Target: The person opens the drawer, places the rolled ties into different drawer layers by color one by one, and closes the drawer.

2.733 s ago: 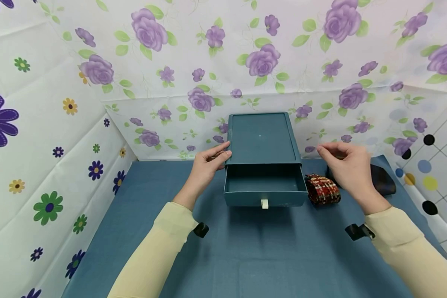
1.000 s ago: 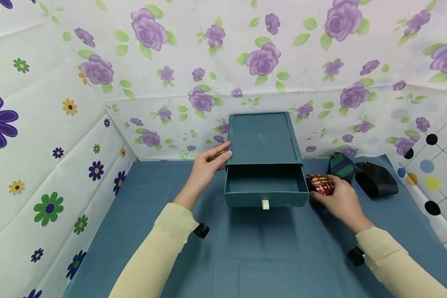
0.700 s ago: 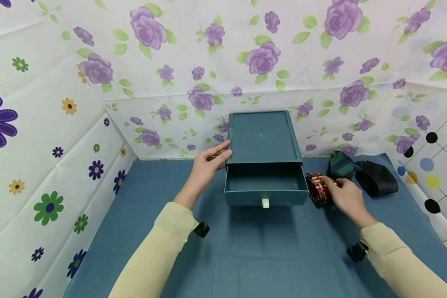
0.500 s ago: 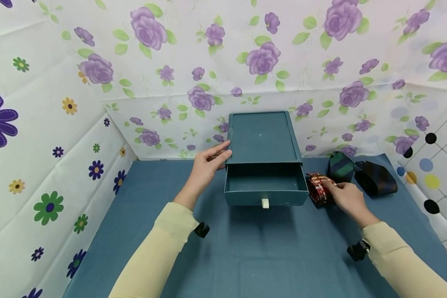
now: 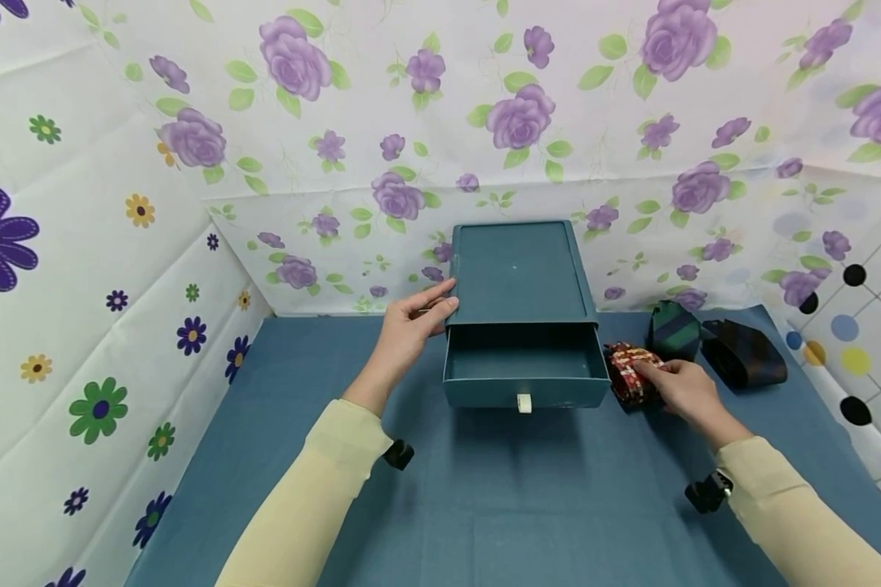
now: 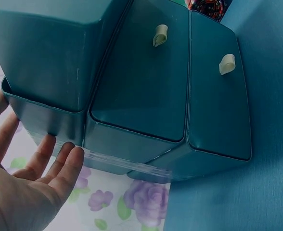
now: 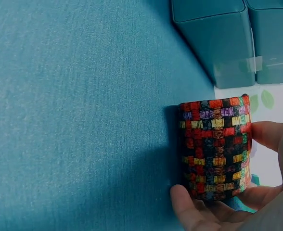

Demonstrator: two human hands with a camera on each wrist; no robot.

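A blue-green drawer unit stands against the back wall. Its top drawer is pulled out and its inside is bare; two lower drawers with cream pull tabs show closed in the left wrist view. My left hand rests its fairly straight fingertips on the unit's left side. To the right of the drawer sits a rolled tie in a red, yellow and black woven check. My right hand holds this roll at its right side, thumb and fingers around it.
Behind the right hand lie a green-and-navy striped rolled tie and a dark rolled tie. A blue cloth covers the table. Flowered sheets form the back and side walls.
My right hand has come down from above the dark ties to the checked one, then shifted its hold to the roll's right side. The left hand and drawer have not moved.
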